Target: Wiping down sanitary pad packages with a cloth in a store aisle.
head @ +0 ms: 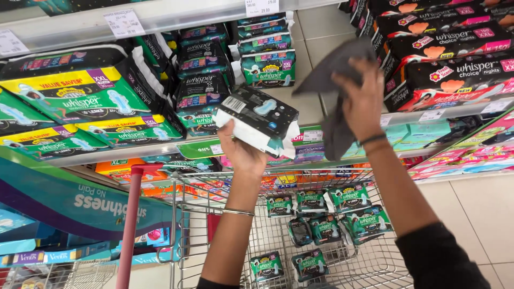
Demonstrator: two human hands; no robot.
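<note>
A wire trolley point(214, 184) fills the lower centre of the frame, with small packets point(325, 228) lying in it. Above it, at frame centre, a pack point(259, 120) sits left of a cloth point(334, 91). Stocked shelves point(80, 32) run across the upper left and upper right.

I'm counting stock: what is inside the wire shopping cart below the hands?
The wire shopping cart holds about eight small dark green-labelled packs scattered on its mesh floor. The forearms cover part of the basket, so more could lie hidden.

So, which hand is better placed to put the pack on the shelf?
The left hand, probably. It already holds the dark pack, raised close to the shelf of similar packs. The right hand is busy holding a grey cloth and stands further right.
</note>
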